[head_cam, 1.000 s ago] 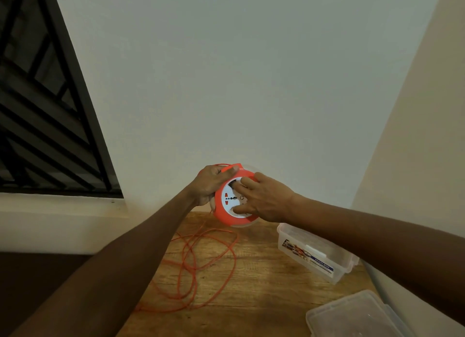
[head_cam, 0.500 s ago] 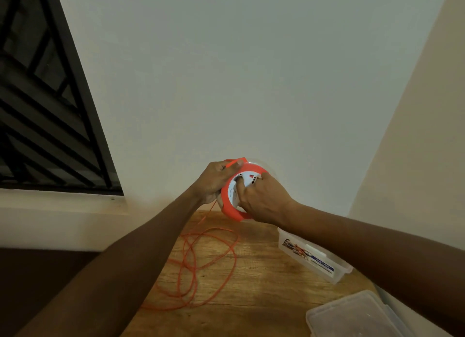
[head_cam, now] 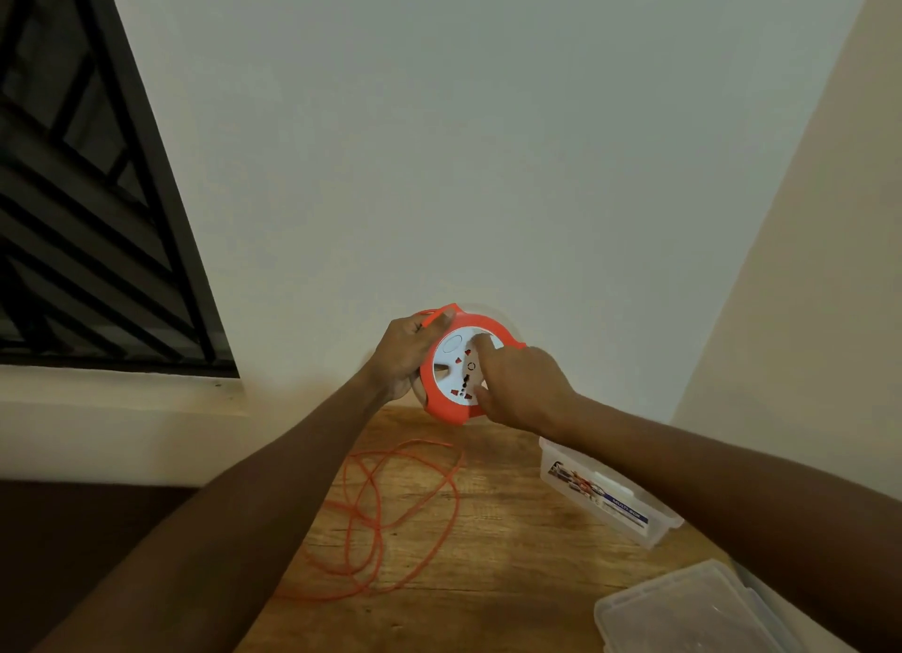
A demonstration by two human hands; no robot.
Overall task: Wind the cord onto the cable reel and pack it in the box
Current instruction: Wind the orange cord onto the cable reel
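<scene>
**Reel held up over the bench, cord loose below**

Cable reel (head_cam: 459,367), orange rim with white socket face, is held in the air above the far edge of the bench (head_cam: 493,559), face turned toward the camera. Left hand (head_cam: 407,354) has its grip closed around the reel's left rim, thumb up near the orange handle at the top. Right hand (head_cam: 524,389) rests on the white face: forefinger stretched up across it, thumb touching the lower part, other fingers curled under; a light, narrow grip on the face rather than a full clasp.

Cord (head_cam: 390,516), orange, lies in loose loops on the bench below the left-hand grip and nearer the camera, unwound; where it joins the reel cannot be made out.

Box (head_cam: 610,498), clear plastic with a printed label, sits open on the bench below the right-hand grip, partly behind the right forearm. Its lid (head_cam: 683,613) lies flat nearer the camera, apart from the box.
</scene>
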